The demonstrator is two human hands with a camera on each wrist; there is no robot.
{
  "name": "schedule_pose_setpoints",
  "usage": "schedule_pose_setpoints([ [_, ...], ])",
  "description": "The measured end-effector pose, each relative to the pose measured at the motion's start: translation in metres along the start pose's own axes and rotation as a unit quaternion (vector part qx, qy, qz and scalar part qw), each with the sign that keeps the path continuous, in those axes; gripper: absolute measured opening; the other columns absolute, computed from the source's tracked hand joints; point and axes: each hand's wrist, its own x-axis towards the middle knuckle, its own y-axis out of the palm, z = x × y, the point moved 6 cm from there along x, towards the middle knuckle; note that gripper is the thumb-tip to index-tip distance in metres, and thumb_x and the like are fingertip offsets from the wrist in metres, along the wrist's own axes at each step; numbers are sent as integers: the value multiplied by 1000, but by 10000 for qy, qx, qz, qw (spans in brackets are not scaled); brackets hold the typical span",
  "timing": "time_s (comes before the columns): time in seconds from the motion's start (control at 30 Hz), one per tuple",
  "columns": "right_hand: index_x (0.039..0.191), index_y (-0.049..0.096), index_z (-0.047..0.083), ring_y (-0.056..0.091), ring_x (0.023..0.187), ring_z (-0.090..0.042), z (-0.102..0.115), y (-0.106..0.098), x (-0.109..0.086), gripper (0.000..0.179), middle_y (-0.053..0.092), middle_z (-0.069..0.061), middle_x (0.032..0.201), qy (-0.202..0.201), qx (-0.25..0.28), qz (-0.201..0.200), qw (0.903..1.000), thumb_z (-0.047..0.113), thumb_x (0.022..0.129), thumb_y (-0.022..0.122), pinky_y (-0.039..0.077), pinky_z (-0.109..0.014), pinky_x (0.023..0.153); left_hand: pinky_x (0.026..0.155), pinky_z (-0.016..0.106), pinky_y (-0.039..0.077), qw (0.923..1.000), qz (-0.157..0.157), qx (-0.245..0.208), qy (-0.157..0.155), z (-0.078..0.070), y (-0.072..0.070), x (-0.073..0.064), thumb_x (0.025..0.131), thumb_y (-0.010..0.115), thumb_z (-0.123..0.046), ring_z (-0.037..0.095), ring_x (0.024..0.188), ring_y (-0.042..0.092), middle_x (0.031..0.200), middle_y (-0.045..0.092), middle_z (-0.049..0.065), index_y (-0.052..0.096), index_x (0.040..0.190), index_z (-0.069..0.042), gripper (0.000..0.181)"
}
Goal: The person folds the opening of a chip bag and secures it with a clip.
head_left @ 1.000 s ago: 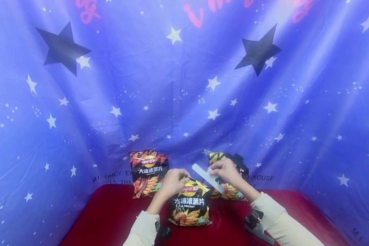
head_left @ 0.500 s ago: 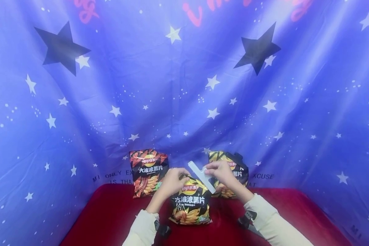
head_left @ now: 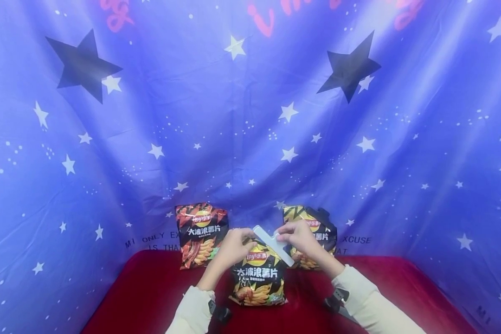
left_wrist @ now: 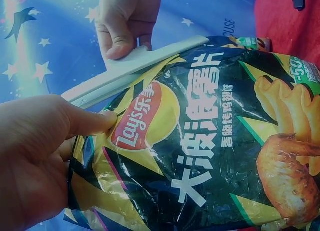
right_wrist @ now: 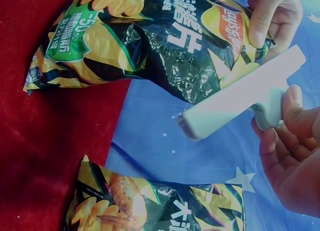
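A black and yellow Lay's potato chip bag (head_left: 256,284) stands upright at the middle of the red-covered table. At its upper left, my left hand (head_left: 235,249) pinches the top edge, thumb on the printed front in the left wrist view. My right hand (right_wrist: 300,158) holds a white bag clip (right_wrist: 240,93) by its short grip, between thumb and fingers. The long bar of the clip slants across the top right of the bag in the head view. From the left wrist camera, the bar (left_wrist: 135,73) lies along the bag's top edge, with one end close to the left thumb.
Behind on the left stands a red and black chip bag (head_left: 202,239). Another black and yellow chip bag (head_left: 324,232) is at the back right, partly behind my right hand, a dark piece at its top corner. A blue star-print curtain (head_left: 234,139) rises behind the red cloth (head_left: 150,283).
My right hand has carried the white clip left, then slightly down, onto the top of the middle bag. The left hand keeps its pinch in place.
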Motion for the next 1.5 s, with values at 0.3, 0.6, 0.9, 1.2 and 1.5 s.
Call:
schedule_pose_setpoints([
  [0.3,94,77,-9,70,77,-22,-3,2,0,15,75,-23,89,-37,-308,103,9995,-4,79,79,59,-26,64,84,37,59,9996,16,-265,-70,0,1,0,88,74,-4,18,85,70,99,78,8,74,110,-6,22],
  [0.6,90,78,-4,66,75,-18,3,9,-2,13,76,-17,85,37,-597,210,9980,-1,78,81,57,-28,65,100,50,55,9987,143,-490,-25,0,1,1,88,72,0,32,111,71,110,77,13,73,113,-3,25],
  [0.9,92,78,-5,68,74,-19,3,10,0,14,76,-17,85,85,-571,360,9977,-2,78,80,58,-30,66,95,45,58,9979,212,-609,-73,0,-1,0,87,74,1,31,106,73,110,77,14,73,113,-2,27],
  [1.2,91,79,-3,65,73,-17,3,11,-1,13,76,-14,84,241,-610,392,9971,-2,79,80,57,-28,65,88,40,59,9982,268,-528,-62,0,-4,-1,85,74,1,26,100,73,106,77,12,74,113,-5,29],
  [1.5,90,80,-1,64,72,-15,4,11,1,13,76,-11,83,397,-622,436,9963,-1,78,81,56,-28,65,92,41,56,9970,457,-616,-135,-1,-7,0,82,83,-11,20,98,71,103,78,5,76,109,-9,27],
])
